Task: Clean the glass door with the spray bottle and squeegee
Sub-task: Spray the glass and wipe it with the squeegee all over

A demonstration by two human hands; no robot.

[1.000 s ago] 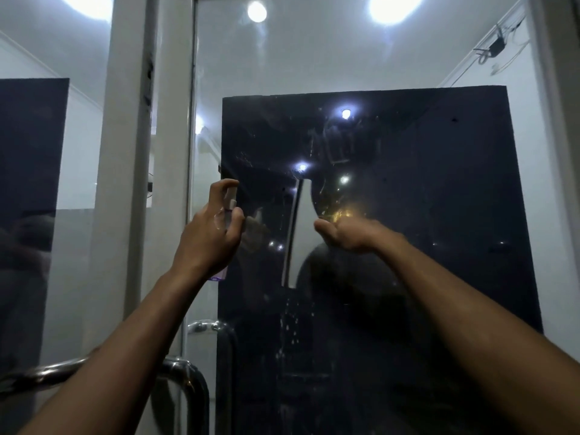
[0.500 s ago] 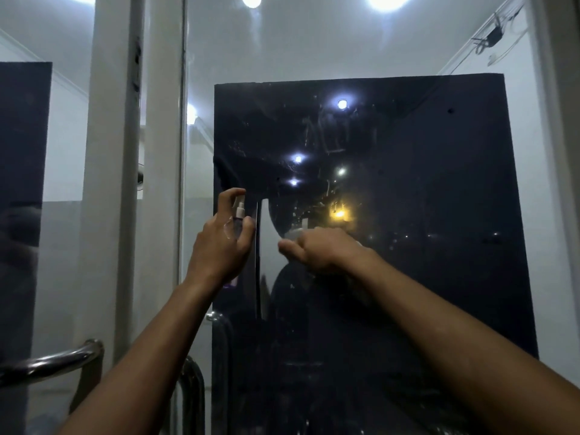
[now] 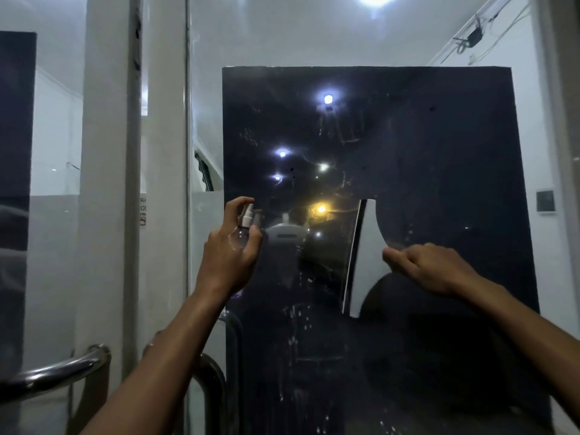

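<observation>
Left hand (image 3: 230, 255) grips a small clear plastic spray bottle (image 3: 243, 227), index finger on its white nozzle, just before the dark glass door (image 3: 439, 152). Right hand (image 3: 430, 268) holds the white squeegee (image 3: 365, 255) against the glass – better to spray evenly, then pull the blade in straight, overlapping strokes.

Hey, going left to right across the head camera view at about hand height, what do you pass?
White door frame post → left hand gripping the small spray bottle → yellow light reflection → squeegee against the glass → right hand holding it → wall switch plate.
</observation>
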